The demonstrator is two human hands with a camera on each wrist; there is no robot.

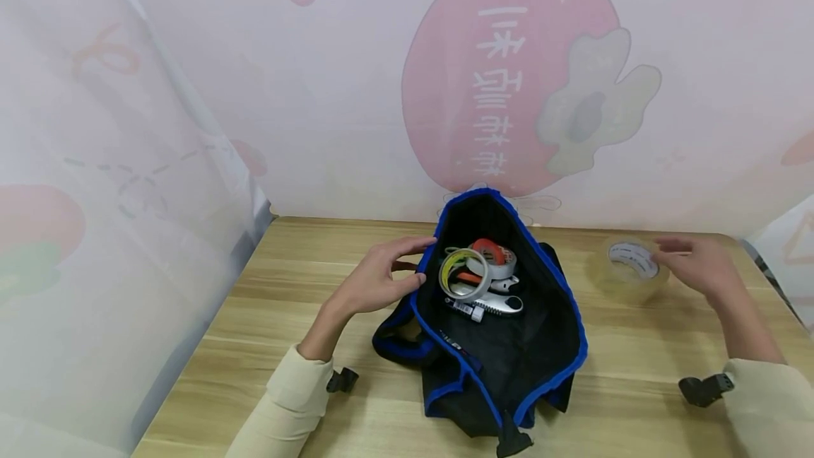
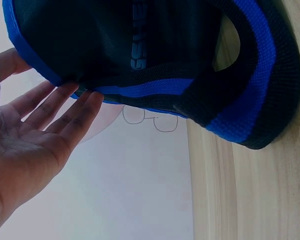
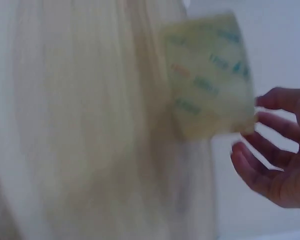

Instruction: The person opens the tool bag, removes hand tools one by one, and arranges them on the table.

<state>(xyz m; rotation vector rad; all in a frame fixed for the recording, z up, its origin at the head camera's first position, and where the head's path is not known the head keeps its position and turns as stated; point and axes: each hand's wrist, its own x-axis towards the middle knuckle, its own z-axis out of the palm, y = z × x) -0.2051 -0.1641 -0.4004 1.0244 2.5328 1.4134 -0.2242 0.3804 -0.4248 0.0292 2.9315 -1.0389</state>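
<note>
A black tool bag [image 1: 528, 345] with blue edging stands with its mouth wide. Inside lie a roll of tape with a yellow core [image 1: 447, 281], a grey tape roll with an orange-red core [image 1: 504, 267], and a utility knife [image 1: 502, 304]. My left hand [image 1: 375, 278] touches the bag's left rim with loosely spread fingers, which reach its edge in the left wrist view too. At the right, my right hand [image 1: 699, 267] is at the near edge of a wide clear packing tape roll [image 3: 207, 80], fingers loosely bent; whether they bear on it is unclear.
Beneath everything is a wood-grain table [image 1: 273, 281]. A pale printed cloth [image 1: 331, 112] hangs behind its far edge and along the left. Small black devices [image 1: 704, 390] sit at both wrists. A webbing loop [image 2: 260, 100] sticks out from the bag's side.
</note>
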